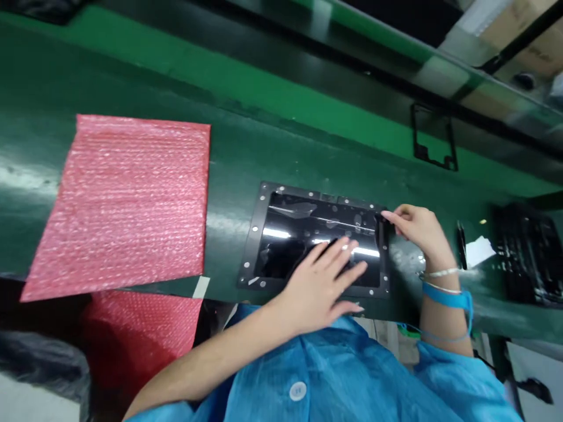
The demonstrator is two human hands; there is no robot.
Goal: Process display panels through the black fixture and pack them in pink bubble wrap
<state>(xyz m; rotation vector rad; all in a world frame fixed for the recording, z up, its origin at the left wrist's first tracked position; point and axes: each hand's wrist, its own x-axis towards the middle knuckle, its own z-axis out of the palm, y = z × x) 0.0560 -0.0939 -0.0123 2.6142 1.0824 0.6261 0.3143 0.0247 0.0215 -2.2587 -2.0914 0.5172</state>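
Note:
A flat black display panel [290, 246] with a grey border and several pale round spots lies on the green bench. Clear film [292, 210] with bubbles and wrinkles covers its glossy face. My left hand [323, 281] rests over the panel's lower middle, palm down, with fingers spread. At the panel's upper right corner is my right hand [413, 227], its thumb and index finger pinched together. Whatever lies between those fingertips is too small to make out. A blue strap [446, 296] circles my right wrist.
Left on the bench [237, 152] lies a pink bubble-wrap sheet [127, 205]; more red bubble wrap [145, 322] hangs below the edge. A black frame [433, 138] leans at the back right. Farther right are a black pen [461, 246], white paper [480, 252] and dark wrapped items [528, 252].

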